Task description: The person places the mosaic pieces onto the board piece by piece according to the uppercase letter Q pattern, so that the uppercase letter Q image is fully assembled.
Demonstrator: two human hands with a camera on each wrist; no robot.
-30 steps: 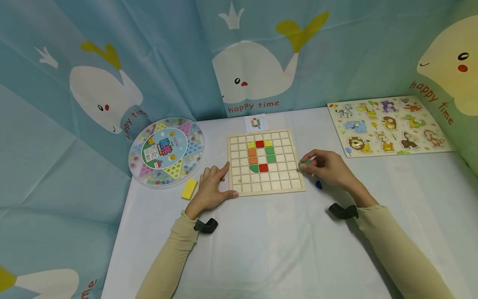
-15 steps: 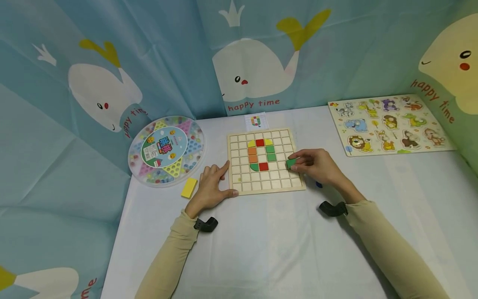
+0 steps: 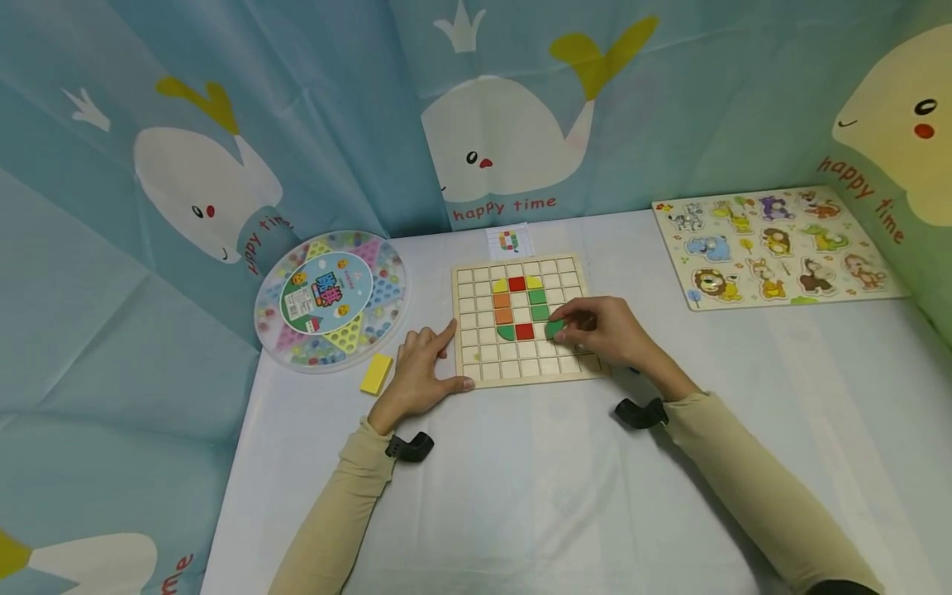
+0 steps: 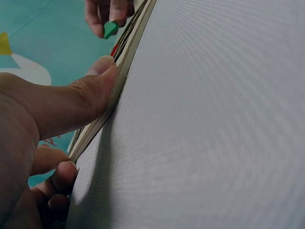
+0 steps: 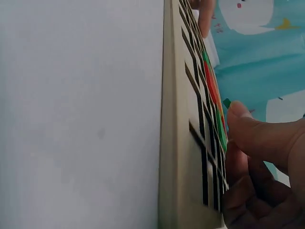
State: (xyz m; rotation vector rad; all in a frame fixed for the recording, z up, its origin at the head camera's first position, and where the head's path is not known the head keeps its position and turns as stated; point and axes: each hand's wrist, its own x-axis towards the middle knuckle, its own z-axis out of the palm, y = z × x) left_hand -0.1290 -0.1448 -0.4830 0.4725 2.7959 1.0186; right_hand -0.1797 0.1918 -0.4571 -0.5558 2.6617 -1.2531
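On the white table lies a wooden grid board (image 3: 530, 367). Red, orange, yellow and green pieces form a ring in its cells. My right hand (image 3: 606, 330) pinches a green piece (image 3: 554, 329) with a rounded edge between thumb and fingers. It is over the board, just right of the red piece (image 3: 525, 331) at the ring's bottom. In the left wrist view that green piece (image 4: 110, 29) appears tilted above the board. My left hand (image 3: 420, 372) rests at the board's left side, thumb (image 4: 97, 88) on the near corner and index finger against the left edge.
Behind the board lies a small pattern card (image 3: 510, 242). A yellow block (image 3: 377, 374) and a round marble game box (image 3: 330, 302) are on the left. An animal puzzle board (image 3: 781, 248) lies at the back right. A blue piece is mostly hidden under my right wrist.
My right hand has moved left with the green piece, from the board's right edge to beside the ring's lower right. My left hand has stayed in place.
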